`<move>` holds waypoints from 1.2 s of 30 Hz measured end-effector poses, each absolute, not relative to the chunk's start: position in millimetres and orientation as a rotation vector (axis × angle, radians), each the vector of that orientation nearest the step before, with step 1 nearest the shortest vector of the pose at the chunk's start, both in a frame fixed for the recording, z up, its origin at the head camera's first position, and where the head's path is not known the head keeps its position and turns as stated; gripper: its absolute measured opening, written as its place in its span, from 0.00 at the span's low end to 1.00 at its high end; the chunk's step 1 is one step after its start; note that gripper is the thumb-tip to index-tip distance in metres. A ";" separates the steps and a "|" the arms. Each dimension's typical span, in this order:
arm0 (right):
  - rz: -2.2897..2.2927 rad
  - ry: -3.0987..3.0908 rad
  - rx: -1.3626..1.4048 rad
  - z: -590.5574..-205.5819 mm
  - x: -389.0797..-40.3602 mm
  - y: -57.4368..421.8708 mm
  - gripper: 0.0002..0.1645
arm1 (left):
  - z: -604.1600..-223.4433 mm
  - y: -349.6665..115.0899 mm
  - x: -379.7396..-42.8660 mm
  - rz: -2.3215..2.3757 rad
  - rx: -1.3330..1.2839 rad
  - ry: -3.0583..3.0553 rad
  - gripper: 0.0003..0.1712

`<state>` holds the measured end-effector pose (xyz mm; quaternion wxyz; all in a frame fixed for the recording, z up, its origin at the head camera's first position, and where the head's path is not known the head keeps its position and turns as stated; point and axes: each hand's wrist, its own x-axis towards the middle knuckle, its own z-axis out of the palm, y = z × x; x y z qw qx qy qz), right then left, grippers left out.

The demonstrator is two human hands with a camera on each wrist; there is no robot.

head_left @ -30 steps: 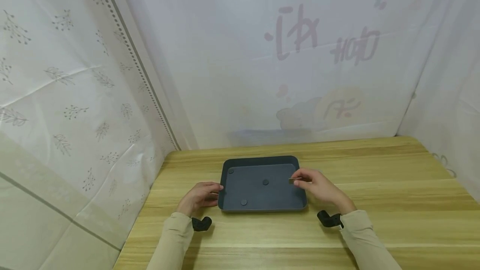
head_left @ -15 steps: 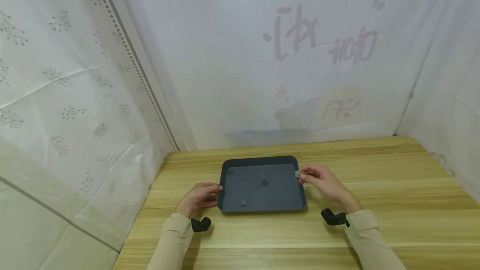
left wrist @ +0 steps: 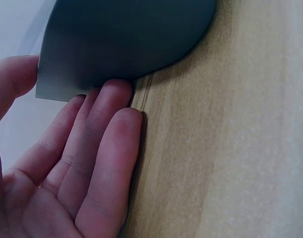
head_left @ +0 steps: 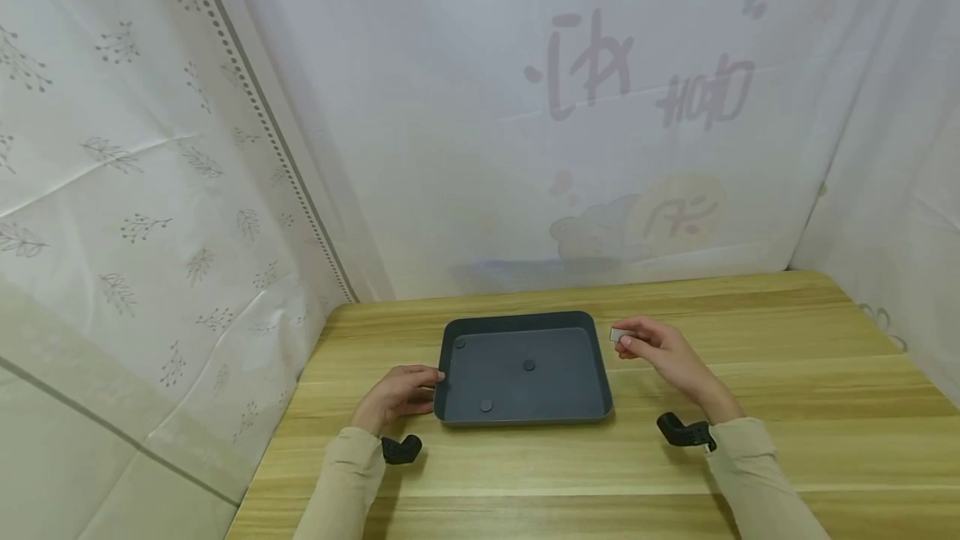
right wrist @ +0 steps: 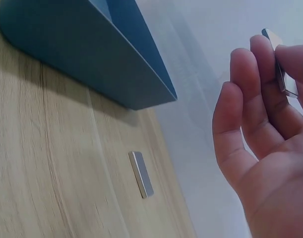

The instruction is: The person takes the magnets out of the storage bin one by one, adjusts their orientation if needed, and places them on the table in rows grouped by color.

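Note:
A dark grey-blue rectangular tray (head_left: 506, 382) sits on the wooden table. My left hand (head_left: 402, 392) is at its left wall, with the thumb at the rim and the fingers against the outside; the left wrist view shows the wall (left wrist: 121, 39) pinched this way. To the right of the tray, my right hand (head_left: 660, 352) pinches a small silvery rectangular metal bar (head_left: 619, 334) between thumb and fingers, above the table. In the right wrist view a second, similar metal bar (right wrist: 141, 174) lies on the tabletop beside the tray. The head view does not show that bar.
Three dark round discs or spots (head_left: 529, 365) are on the tray floor. The wooden table (head_left: 540, 473) extends to both sides and in front. A pale printed curtain (head_left: 465, 123) hangs behind its back edge. Each wrist wears a black mount (head_left: 684, 430).
My right hand has moved right and slightly away, carrying the metal bar from over the tray to beyond its right wall. My left hand and the tray stay put.

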<state>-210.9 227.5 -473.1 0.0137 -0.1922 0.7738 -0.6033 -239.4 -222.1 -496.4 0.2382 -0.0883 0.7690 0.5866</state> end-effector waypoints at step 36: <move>-1.767 2.529 -0.475 -480.7 -215.6 299.0 0.27 | -500.1 -223.3 -243.1 1.633 -0.243 2.052 0.22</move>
